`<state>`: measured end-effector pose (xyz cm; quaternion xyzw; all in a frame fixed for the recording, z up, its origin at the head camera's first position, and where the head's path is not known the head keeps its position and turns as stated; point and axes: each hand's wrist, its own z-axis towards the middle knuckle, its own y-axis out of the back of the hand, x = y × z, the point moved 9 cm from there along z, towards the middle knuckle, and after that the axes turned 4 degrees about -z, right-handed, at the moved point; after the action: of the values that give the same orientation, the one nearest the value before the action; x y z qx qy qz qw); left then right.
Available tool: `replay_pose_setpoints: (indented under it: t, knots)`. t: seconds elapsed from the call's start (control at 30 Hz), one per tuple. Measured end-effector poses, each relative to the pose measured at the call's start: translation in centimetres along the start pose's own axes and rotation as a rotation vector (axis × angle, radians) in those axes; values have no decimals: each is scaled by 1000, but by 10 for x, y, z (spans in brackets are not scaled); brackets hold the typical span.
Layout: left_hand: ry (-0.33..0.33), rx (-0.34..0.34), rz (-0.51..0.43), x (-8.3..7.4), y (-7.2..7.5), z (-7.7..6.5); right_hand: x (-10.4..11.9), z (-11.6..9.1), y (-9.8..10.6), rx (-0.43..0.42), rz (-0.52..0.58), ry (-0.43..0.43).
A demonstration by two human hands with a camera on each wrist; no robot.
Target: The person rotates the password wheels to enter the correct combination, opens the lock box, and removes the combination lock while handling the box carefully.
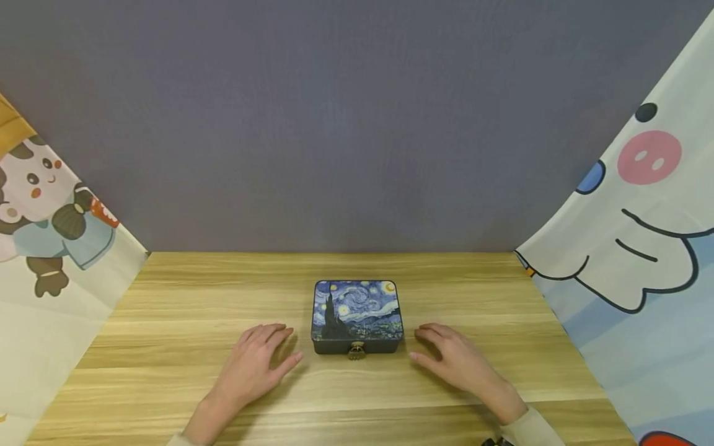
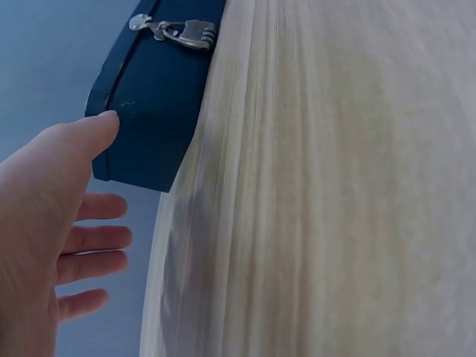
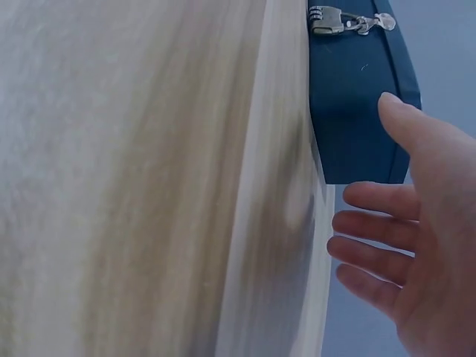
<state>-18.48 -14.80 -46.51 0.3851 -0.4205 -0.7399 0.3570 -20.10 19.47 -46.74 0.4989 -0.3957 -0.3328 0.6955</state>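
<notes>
A dark tin box [image 1: 357,313] with a swirling starry night painting on its lid rests closed on the wooden table. At the middle of its front hangs a small combination padlock [image 1: 356,351], hooked through a metal clasp; the number dials show in the left wrist view on the padlock [image 2: 198,34]. My left hand [image 1: 253,359] is beside the box on the left, a gap between fingertips and box, fingers relaxed. On the other side, my right hand [image 1: 454,359] mirrors it, thumb and fingers apart and holding nothing.
The wooden table [image 1: 223,279] runs back to a grey wall panel [image 1: 334,124]. Cartoon-printed curtains hang along both sides, the left curtain [image 1: 83,322] and the right curtain [image 1: 619,334]. A dark object [image 1: 496,441] shows by the right sleeve at the bottom edge.
</notes>
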Motion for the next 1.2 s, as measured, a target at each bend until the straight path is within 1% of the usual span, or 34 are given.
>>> replay_pose_setpoints:
  t: [0.33, 0.5, 0.77, 0.97, 1.2]
  knots:
    - [12, 8, 6, -4, 2, 1, 7, 0, 0, 17, 4, 25]
    - [18, 16, -4, -8, 2, 2, 11, 0, 0, 12, 4, 57]
    - [3, 11, 8, -15, 3, 3, 17, 0, -2, 23, 0, 95]
    - [3, 26, 10, -19, 0, 3, 23, 0, -2, 15, 1, 118]
    - [-31, -2, -10, -25, -1, 4, 29, 0, -4, 13, 16, 144]
